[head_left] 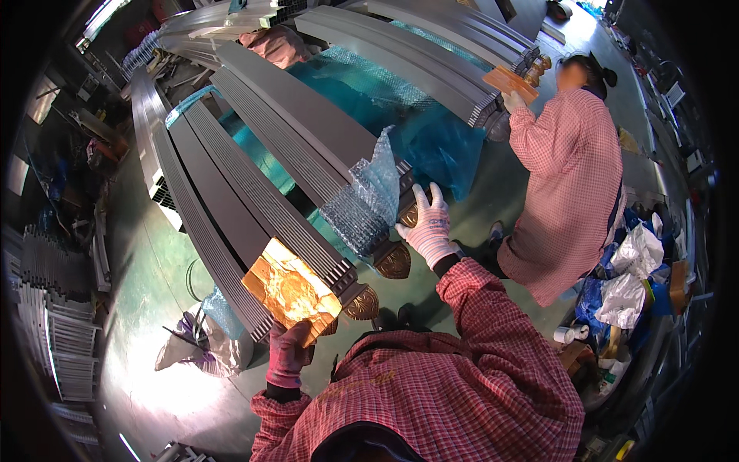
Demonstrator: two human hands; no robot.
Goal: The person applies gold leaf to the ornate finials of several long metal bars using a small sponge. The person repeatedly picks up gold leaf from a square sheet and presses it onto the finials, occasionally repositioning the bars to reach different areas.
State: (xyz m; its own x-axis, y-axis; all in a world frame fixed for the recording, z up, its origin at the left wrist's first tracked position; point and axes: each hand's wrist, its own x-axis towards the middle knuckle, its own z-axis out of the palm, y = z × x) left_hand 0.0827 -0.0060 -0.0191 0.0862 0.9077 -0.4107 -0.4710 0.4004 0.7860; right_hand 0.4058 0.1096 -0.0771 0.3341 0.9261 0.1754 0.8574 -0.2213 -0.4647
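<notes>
My left hand [289, 353], in a reddish glove, grips the lower edge of a crumpled, shiny gold foil sheet [292, 289]. That sheet covers part of the end of a ribbed grey metal profile [223, 192]. A bronze-coloured carved end piece [362, 303] sticks out just right of it. My right hand [429, 229], in a white glove, has its fingers spread beside another bronze-coloured end piece [409, 215]. Clear bubble wrap [362, 202] is wrapped around the profile end left of that hand. Whether the fingertips touch the end piece is hard to see.
At right a co-worker [566, 177] in a checked smock holds an orange flat piece [511, 83] over other profile ends. Teal film [450, 150] hangs between the profile rows. A white sack [204, 343] stands on the floor at left; bags and scraps [635, 258] pile up at right.
</notes>
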